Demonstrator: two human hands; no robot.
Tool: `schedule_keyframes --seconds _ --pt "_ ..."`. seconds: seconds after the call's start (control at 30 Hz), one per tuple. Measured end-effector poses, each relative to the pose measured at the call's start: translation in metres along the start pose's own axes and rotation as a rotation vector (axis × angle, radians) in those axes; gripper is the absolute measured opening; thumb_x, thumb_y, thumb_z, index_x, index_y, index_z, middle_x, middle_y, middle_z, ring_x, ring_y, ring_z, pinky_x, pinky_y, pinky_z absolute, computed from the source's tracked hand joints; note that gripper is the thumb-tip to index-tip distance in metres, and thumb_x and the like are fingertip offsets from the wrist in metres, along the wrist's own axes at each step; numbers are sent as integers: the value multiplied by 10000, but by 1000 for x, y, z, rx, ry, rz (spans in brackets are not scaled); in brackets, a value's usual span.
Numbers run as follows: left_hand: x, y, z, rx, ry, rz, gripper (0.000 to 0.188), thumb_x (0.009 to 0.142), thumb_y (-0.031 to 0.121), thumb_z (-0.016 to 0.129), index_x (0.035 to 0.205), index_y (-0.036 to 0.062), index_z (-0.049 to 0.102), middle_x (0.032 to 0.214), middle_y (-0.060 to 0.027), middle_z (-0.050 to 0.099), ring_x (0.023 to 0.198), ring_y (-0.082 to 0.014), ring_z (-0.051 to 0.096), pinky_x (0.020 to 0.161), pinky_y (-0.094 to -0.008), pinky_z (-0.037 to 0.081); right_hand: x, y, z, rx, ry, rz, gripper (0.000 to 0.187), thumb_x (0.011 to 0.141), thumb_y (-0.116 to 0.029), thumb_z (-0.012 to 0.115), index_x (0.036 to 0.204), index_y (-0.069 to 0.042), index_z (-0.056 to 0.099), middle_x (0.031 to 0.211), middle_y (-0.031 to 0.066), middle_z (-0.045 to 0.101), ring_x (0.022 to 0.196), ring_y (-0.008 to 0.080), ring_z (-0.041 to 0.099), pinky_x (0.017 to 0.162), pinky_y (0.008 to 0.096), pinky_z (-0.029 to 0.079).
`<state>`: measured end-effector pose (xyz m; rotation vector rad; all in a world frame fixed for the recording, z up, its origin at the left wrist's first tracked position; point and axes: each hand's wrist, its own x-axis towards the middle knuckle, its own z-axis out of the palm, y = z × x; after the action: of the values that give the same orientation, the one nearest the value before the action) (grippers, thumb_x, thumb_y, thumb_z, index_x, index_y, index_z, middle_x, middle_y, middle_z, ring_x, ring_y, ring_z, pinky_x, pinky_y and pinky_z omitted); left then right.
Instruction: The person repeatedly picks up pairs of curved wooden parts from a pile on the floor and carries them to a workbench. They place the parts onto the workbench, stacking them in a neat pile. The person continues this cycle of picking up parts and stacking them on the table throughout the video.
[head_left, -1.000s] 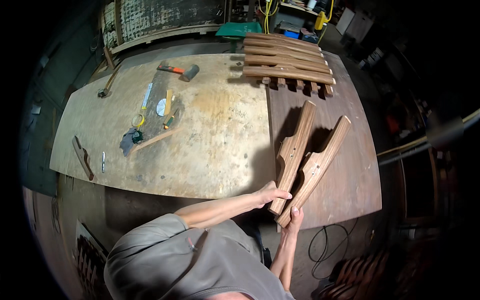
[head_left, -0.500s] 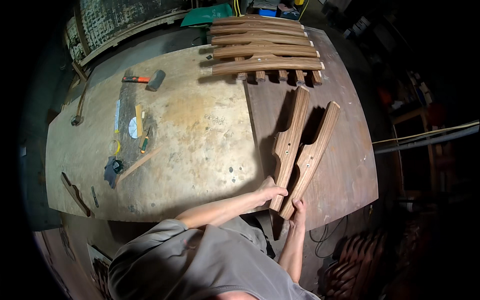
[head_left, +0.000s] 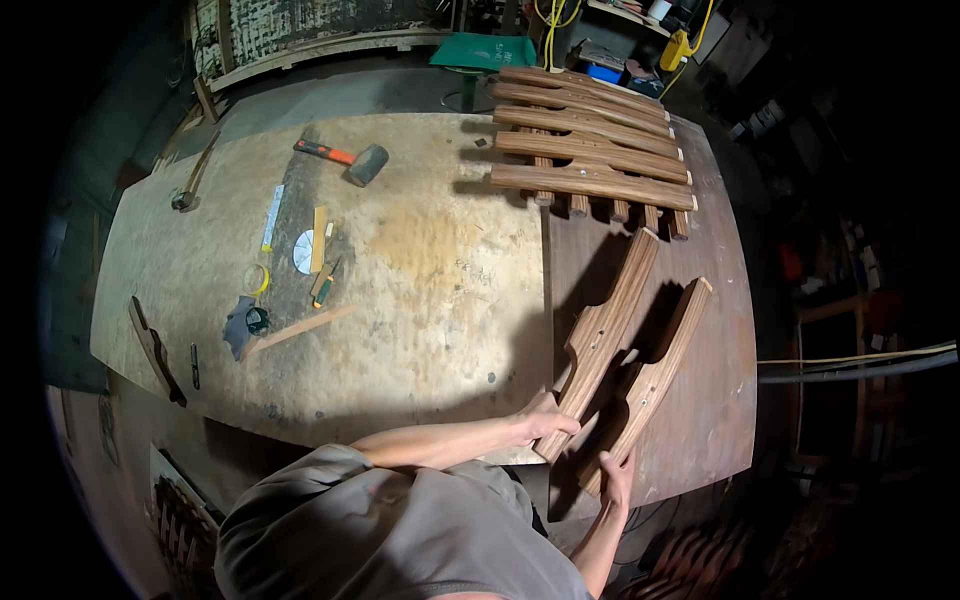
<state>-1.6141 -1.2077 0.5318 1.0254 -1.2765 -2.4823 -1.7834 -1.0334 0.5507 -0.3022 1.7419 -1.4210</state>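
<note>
While left grip (head_left: 546, 422) is clamped on near end of left timber (head_left: 602, 338), right grip (head_left: 618, 478) clamps right timber's (head_left: 654, 384); both slant over brown side of tabletop (head_left: 705, 420), apart. Likely stiff, heavyish, sturdy; smooth faces may slip. Best hold probably notched middle.

The table (head_left: 440, 350) joins a pale, stained panel (head_left: 415, 235) to a reddish-brown panel (head_left: 710, 410). On the pale panel lie a mallet (head_left: 367, 166), a grey cloth (head_left: 236, 330) and a thin wooden strip (head_left: 308, 326); crossed timbers (head_left: 630, 162) rest far right.
</note>
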Motion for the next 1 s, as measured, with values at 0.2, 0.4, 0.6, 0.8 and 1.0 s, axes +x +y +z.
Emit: schedule_keyframes --seconds 0.2,0.4,0.6,0.8,1.0 --pt "-54 71 1 52 25 128 520 661 140 823 1131 -28 675 944 -78 669 864 -175 615 811 -319 497 12 16 -14 -99 54 -41 686 715 -83 703 1364 12 501 1101 100 643 944 220 643 865 347 531" --pt "-30 118 -46 110 258 332 797 636 106 813 1338 -65 478 1170 -173 620 1087 -258 602 997 -369 493 2 -49 1 -85 22 -159 611 731 -42 694 1315 0 518 1060 95 647 910 209 653 805 339 546" --pt "32 212 -100 93 517 250 555 694 69 780 1173 -98 556 1042 -183 652 925 -231 666 778 -324 570 70 -137 63 -63 -198 -266 509 759 -49 638 1255 1 535 1042 104 669 849 192 666 741 338 560" --pt "83 274 -174 79 535 237 620 705 141 840 1171 -42 475 1101 -177 584 1037 -287 619 889 -376 548 170 -183 141 -77 -333 -269 726 718 -200 778 1351 17 497 1107 80 628 968 188 629 855 339 530" --pt "140 308 -226 -13 570 271 585 727 201 796 1194 -45 543 1193 -205 619 1115 -277 604 969 -421 478 282 -225 240 -167 -491 -286 719 739 -171 776 1374 30 502 1115 108 663 961 203 650 874 342 537"
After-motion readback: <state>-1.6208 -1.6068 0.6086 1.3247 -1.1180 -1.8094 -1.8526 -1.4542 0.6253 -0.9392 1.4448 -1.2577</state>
